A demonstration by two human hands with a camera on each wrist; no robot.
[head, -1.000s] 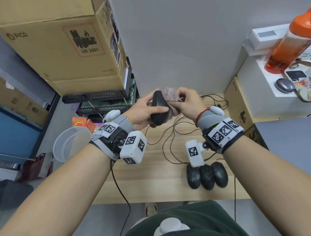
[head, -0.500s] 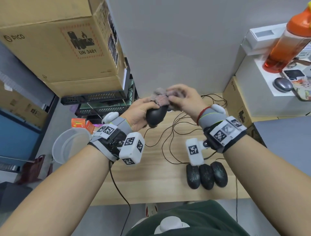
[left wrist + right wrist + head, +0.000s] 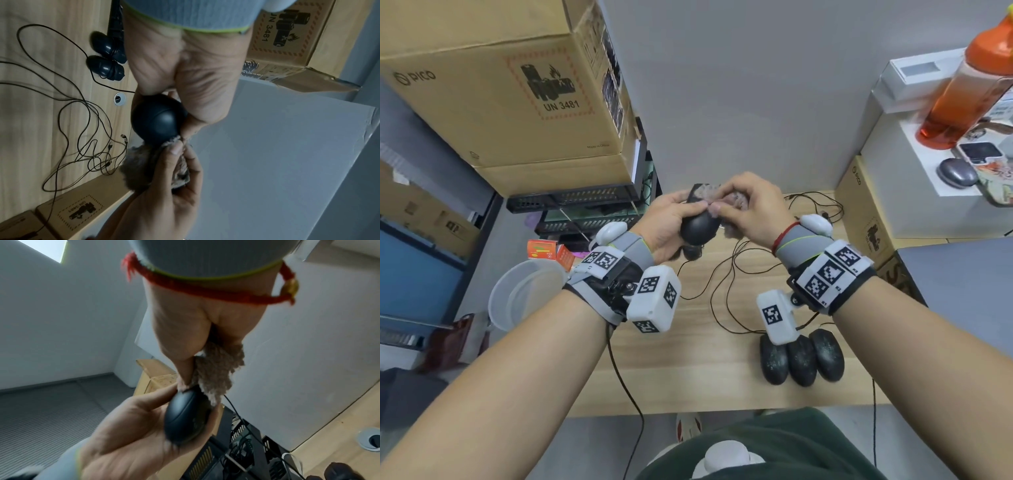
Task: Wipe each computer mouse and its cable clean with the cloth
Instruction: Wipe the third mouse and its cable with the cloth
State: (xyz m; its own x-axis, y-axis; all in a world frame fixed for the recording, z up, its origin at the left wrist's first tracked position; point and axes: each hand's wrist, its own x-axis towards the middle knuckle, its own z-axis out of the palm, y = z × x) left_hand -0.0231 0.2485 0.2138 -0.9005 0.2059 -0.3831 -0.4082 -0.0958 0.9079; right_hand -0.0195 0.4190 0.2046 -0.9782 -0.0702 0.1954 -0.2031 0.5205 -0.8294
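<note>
Behind, wooden desk (image 3: 688, 377), grey wall (image 3: 756, 85).

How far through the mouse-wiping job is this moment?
Early, by the look of it. In hand: the left hand grips a black mouse while the right hand rubs it with the fuzzy cloth. Left: three speckled, dusty-looking mice sit side by side on the desk, and the tangled cables lie untouched. Nothing visibly finished has been set aside.
</note>
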